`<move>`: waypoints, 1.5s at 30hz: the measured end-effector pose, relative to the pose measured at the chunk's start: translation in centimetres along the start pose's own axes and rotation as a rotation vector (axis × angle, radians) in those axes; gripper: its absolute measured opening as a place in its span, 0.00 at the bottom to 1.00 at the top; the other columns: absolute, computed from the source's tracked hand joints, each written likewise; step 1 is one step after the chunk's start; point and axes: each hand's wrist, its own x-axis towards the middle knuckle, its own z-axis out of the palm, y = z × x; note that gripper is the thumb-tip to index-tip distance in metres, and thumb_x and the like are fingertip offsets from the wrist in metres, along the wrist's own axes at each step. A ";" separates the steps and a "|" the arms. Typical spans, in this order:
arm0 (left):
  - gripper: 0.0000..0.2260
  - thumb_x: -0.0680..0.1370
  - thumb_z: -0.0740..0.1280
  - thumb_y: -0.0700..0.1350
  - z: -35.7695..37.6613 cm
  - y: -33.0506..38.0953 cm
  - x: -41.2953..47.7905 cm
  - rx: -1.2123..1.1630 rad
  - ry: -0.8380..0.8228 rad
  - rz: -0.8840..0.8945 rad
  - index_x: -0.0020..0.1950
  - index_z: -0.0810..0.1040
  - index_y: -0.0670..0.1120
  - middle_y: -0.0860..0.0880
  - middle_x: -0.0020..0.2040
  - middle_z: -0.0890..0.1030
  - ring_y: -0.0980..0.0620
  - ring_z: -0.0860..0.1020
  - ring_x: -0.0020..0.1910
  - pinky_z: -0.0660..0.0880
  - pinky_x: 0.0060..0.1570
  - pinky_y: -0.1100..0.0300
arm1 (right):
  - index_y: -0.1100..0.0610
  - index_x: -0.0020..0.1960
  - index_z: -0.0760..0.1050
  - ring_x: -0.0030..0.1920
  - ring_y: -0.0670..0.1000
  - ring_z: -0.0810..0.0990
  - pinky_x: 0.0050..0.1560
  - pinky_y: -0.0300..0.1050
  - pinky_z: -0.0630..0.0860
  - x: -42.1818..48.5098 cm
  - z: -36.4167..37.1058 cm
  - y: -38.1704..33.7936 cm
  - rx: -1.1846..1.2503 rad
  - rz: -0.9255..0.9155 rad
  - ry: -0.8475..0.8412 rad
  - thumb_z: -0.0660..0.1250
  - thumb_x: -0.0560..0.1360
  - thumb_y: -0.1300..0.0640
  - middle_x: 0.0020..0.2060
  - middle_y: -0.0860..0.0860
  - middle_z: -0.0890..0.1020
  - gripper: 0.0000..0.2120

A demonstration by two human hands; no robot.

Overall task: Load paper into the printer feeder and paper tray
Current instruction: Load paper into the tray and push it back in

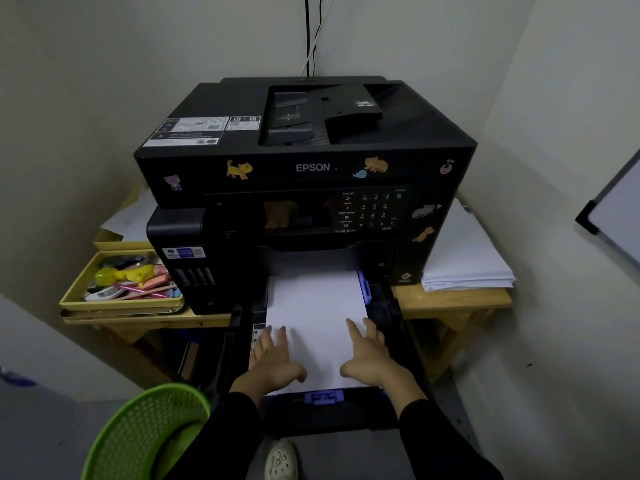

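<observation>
A black Epson printer stands on a wooden table. Its paper tray is pulled out toward me at the bottom front. A stack of white paper lies flat in the tray, between purple guides at the right and at the near end. My left hand rests flat on the near left part of the paper, fingers spread. My right hand rests flat on the near right part, fingers spread. The document feeder on top of the printer holds no paper.
A second stack of white paper lies on the table right of the printer. Yellow trays with pens and small items sit to the left. A green mesh basket stands on the floor at lower left. Walls close in on both sides.
</observation>
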 end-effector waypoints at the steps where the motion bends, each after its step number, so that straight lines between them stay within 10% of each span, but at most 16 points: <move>1: 0.48 0.68 0.70 0.47 0.2 0.1 -0.3 -0.029 -0.021 0.034 0.78 0.40 0.51 0.49 0.77 0.33 0.45 0.34 0.76 0.45 0.74 0.47 | 0.46 0.77 0.44 0.76 0.54 0.40 0.74 0.56 0.55 -0.4 -0.1 0.1 0.031 -0.045 -0.024 0.68 0.68 0.57 0.77 0.47 0.39 0.46; 7: 0.60 0.63 0.76 0.55 1.9 1.0 -2.1 0.314 -0.297 0.137 0.76 0.32 0.48 0.47 0.75 0.28 0.46 0.28 0.73 0.39 0.74 0.49 | 0.42 0.76 0.40 0.75 0.49 0.31 0.75 0.57 0.42 -3.4 0.5 1.2 -0.180 -0.175 -0.264 0.77 0.58 0.41 0.76 0.44 0.34 0.60; 11: 0.61 0.64 0.75 0.59 4.7 1.0 -3.7 0.593 -0.123 0.216 0.75 0.32 0.42 0.43 0.75 0.31 0.43 0.30 0.74 0.37 0.74 0.48 | 0.49 0.75 0.31 0.73 0.54 0.27 0.73 0.59 0.35 -4.5 2.9 1.9 -0.432 -0.234 -0.176 0.79 0.56 0.42 0.74 0.50 0.30 0.68; 19: 0.42 0.74 0.63 0.44 6.3 0.8 -4.3 0.751 0.037 0.205 0.75 0.34 0.40 0.42 0.77 0.36 0.45 0.35 0.76 0.37 0.74 0.48 | 0.58 0.76 0.34 0.76 0.55 0.34 0.75 0.56 0.38 -4.9 5.3 1.9 -0.587 -0.275 0.094 0.68 0.71 0.63 0.77 0.55 0.37 0.49; 45: 0.39 0.75 0.62 0.41 3.6 2.1 1.7 0.788 0.167 0.259 0.76 0.38 0.37 0.40 0.78 0.41 0.45 0.40 0.77 0.40 0.75 0.50 | 0.66 0.76 0.41 0.77 0.60 0.44 0.74 0.55 0.36 1.6 3.4 0.2 -0.749 -0.287 0.247 0.64 0.74 0.60 0.76 0.64 0.49 0.40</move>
